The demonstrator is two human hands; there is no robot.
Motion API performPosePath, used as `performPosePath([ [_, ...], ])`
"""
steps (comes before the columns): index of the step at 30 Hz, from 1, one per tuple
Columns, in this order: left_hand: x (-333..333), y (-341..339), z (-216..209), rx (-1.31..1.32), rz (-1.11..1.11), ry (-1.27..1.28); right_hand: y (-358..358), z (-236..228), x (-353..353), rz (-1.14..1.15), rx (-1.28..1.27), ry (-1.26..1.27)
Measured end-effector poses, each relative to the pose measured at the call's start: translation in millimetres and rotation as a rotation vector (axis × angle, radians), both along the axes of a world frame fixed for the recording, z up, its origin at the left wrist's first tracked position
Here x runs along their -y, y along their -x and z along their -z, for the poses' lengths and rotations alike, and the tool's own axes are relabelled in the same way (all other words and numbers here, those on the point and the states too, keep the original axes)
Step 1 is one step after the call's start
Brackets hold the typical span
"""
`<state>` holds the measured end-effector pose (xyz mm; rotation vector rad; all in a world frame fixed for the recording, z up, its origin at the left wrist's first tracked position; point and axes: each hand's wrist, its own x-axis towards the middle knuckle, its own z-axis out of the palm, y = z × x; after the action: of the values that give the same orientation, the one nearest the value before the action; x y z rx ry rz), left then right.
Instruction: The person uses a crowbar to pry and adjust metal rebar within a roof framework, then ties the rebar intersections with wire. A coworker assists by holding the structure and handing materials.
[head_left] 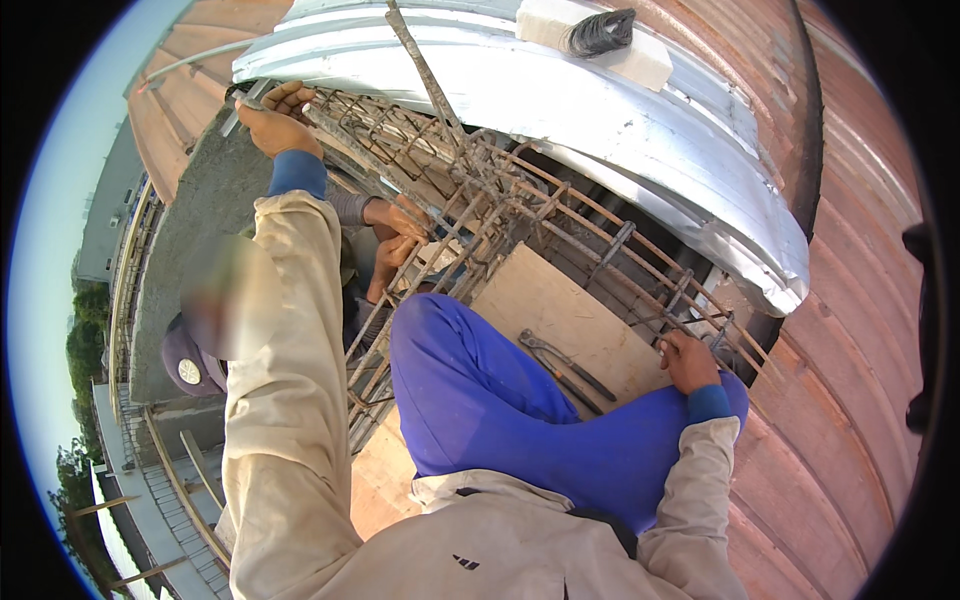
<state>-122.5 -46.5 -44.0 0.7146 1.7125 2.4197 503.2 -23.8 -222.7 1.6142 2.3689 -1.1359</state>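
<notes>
My left arm reaches far forward, and my left hand [275, 122] is at the top of a grey concrete wall, beside the far end of a steel rebar cage [625, 245]. Its fingers are bent next to a grey metal piece [238, 112]; what they grip is unclear. Close to the cage's right end, my right hand [690, 362] rests by my knee with fingers curled; anything inside is hidden. Between my legs and the cage, long-handled nippers [568, 370] lie on a plywood board [520, 290].
Below my left arm, a co-worker in a cap [195, 360] has both hands [398, 240] at the cage. A steel bar [425, 65] slants up from it. Behind are silver sheeting [400, 60] and a white block [650, 65] bearing coiled wire [600, 33]. Reddish corrugated roofing [830, 400] lies right.
</notes>
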Motion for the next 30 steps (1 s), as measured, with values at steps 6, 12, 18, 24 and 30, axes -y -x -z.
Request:
performPosePath([
  [6, 3, -10, -1, 0.021, -0.016, -0.020, -1, -2, -1, -0.013, -0.025, 0.007],
  [12, 4, -1, 1, -0.027, 0.006, 0.058, -5, -1, -2, -0.022, -0.008, 0.013],
  [18, 5, 4, 7, -0.050, -0.031, 0.006, -5, 3, -2, -0.046, -0.044, -0.023],
  [24, 7, -23, -3, 0.031, -0.061, -0.004, -9, 6, -3, -0.019, -0.076, 0.033],
  [30, 22, -43, -6, 0.065, -0.089, 0.010, -10, 6, -6, -0.016, -0.067, 0.061],
])
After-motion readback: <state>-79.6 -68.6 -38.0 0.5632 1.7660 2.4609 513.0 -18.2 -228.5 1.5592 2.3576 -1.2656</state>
